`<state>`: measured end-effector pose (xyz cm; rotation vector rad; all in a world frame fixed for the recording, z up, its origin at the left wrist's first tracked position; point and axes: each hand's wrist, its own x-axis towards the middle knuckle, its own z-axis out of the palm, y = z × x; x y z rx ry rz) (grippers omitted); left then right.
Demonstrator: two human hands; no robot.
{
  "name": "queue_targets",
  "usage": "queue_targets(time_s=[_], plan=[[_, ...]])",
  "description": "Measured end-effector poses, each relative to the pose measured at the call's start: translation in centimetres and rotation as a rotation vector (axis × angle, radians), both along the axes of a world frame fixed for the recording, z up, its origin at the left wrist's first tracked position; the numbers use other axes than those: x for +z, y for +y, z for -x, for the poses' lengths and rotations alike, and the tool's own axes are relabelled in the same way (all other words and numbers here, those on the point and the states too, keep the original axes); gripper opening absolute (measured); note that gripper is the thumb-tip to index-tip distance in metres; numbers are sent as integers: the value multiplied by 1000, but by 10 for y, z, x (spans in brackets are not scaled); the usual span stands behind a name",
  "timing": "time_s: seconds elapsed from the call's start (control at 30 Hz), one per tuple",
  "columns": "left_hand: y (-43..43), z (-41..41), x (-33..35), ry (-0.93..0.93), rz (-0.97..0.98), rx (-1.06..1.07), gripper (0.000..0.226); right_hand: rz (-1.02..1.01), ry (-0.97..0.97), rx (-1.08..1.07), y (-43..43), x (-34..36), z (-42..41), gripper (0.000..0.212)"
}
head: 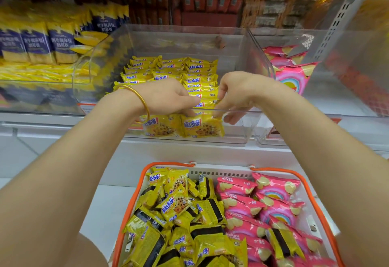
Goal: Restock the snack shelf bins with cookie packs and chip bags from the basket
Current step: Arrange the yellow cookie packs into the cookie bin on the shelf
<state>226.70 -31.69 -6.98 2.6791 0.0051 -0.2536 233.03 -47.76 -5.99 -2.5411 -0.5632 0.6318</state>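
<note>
Closest to you, the basket (168,163) is far from empty. Yellow cookie packs (174,207) are heaped on its left side and pink chip bags (263,207) are stacked on its right, so most of the stock is not yet shelved.

Just above it, your left hand (166,96) and right hand (240,92) meet over the front edge of the clear cookie bin (235,134). The fingers (189,100) of both hands are curled down and pinch one cookie pack (207,104) between them, holding it at the front row of the bin. It looks as if you are seating it there.

Behind your hands, the bin has neat rows of matching packs running to the back, so this bin looks well on its way, with room left at the front right.

To the right, the chip bin (336,98) holds only a few shelved chip bags (291,75) at its near left corner, so I judge that half of the job barely begun.

On the far left, blue-and-yellow packets (37,43) fill a neighbouring bin.
</note>
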Motion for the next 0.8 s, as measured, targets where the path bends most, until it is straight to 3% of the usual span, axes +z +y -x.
queue_targets(time_s=[0.1,0.4,0.5,0.57,0.63,0.7,0.8], plan=[[-4,5,-2,7,-15,-29,44,62,22,23,5,-6,1,26],[-2,9,-17,-214,-115,-107,48,63,94,23,4,-3,6,18],[-6,16,-19,-555,-187,-88,55,39,-270,66,-10,10,17,16],[-17,29,-17,-763,-127,-100,44,-121,-539,74,-28,21,39,12],[-35,49,-20,-847,-37,-142,32,-322,-538,77,-53,22,63,15],[-53,68,-34,-742,-15,-198,30,-367,-392,125,-73,1,80,16],[-69,83,-74,-270,-208,-296,36,3,-201,306,-85,-68,92,13]])
